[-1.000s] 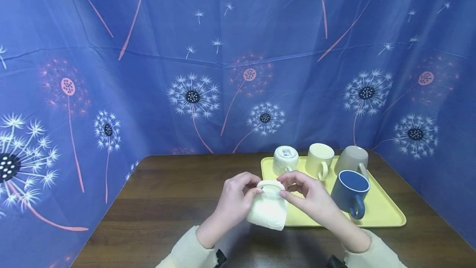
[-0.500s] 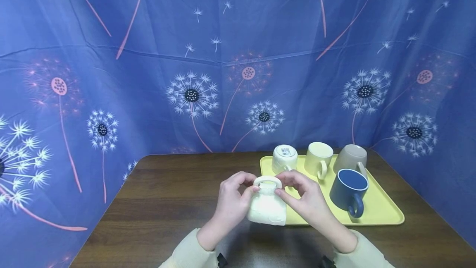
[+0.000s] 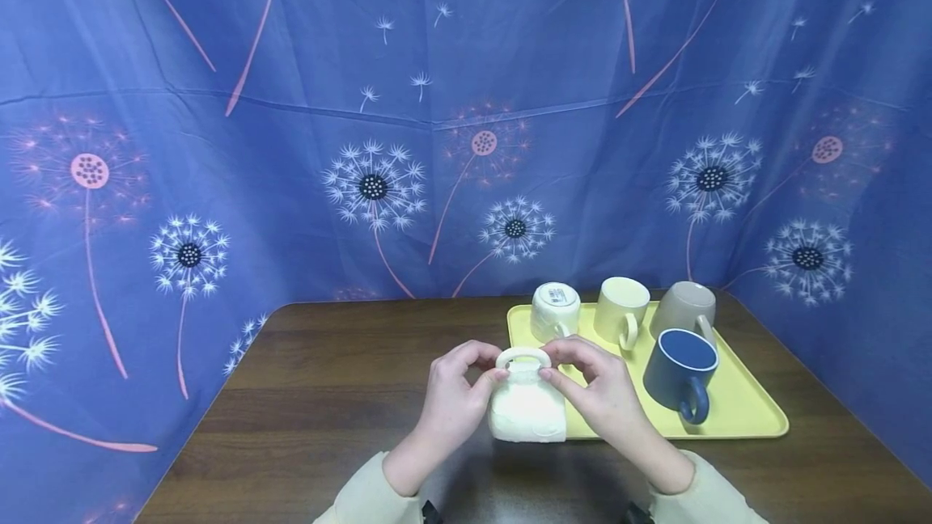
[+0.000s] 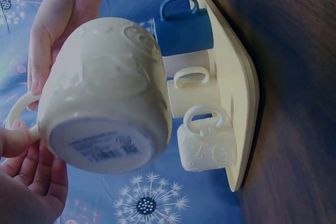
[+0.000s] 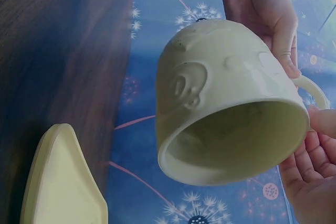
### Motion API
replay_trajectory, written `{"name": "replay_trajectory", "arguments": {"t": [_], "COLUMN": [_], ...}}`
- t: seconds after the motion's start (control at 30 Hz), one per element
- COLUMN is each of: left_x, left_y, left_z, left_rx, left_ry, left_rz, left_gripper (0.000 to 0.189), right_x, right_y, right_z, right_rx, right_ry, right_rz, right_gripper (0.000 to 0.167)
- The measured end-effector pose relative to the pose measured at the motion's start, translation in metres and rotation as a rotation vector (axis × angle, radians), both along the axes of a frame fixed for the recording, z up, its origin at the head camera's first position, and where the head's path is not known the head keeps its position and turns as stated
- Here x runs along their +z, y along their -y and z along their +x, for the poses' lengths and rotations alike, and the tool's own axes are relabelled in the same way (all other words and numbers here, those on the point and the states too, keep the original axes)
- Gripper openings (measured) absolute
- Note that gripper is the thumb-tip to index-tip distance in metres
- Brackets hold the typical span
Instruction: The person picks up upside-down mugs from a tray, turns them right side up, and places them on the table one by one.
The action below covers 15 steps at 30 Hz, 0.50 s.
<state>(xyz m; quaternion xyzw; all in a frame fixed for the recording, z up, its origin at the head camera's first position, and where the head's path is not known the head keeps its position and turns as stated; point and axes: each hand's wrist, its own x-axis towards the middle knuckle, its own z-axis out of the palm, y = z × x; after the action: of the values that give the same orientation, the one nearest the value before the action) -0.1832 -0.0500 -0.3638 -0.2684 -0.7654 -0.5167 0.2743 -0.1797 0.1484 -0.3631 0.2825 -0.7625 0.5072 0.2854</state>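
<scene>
Both hands hold a cream mug (image 3: 527, 415) on its side above the near part of the wooden table, its handle (image 3: 523, 353) uppermost. My left hand (image 3: 453, 395) pinches the handle's left end, by the base, between thumb and fingers. At the rim end, my right hand (image 3: 606, 386) pinches the other side of the handle. In the left wrist view the mug's base (image 4: 105, 145) shows a printed label. The right wrist view looks into the mug's open mouth (image 5: 236, 145), with a raised pattern on the outer wall.
Right of the hands lies a yellow tray (image 3: 743, 419). On it are an upside-down white mug (image 3: 555, 314), a cream mug (image 3: 619, 310), an upside-down grey mug (image 3: 680, 315) and a dark blue mug (image 3: 673, 378). A dandelion-print cloth (image 3: 437, 184) hangs behind the table (image 3: 328, 395).
The held mug has turned from a slant to nearly level, its handle now straight up. Both hands keep their pinch on the handle. The head view has shifted slightly.
</scene>
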Motion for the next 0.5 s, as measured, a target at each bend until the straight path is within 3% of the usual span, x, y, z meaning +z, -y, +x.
{"name": "replay_trajectory", "arguments": {"t": [0.3,0.5], "left_x": [-0.001,-0.001], "left_y": [0.002,0.005], "left_z": [0.0,0.001], "left_rx": [-0.047,-0.068], "left_ry": [0.018,0.062], "left_rz": [-0.034,-0.06], "left_gripper": [0.016,0.013], "right_x": [0.004,0.01], "right_y": [-0.003,-0.003], "right_z": [-0.002,-0.001], "right_rx": [0.012,-0.007], "right_ry": [-0.05,0.01], "right_rz": [0.04,0.054], "right_gripper": [0.034,0.029]}}
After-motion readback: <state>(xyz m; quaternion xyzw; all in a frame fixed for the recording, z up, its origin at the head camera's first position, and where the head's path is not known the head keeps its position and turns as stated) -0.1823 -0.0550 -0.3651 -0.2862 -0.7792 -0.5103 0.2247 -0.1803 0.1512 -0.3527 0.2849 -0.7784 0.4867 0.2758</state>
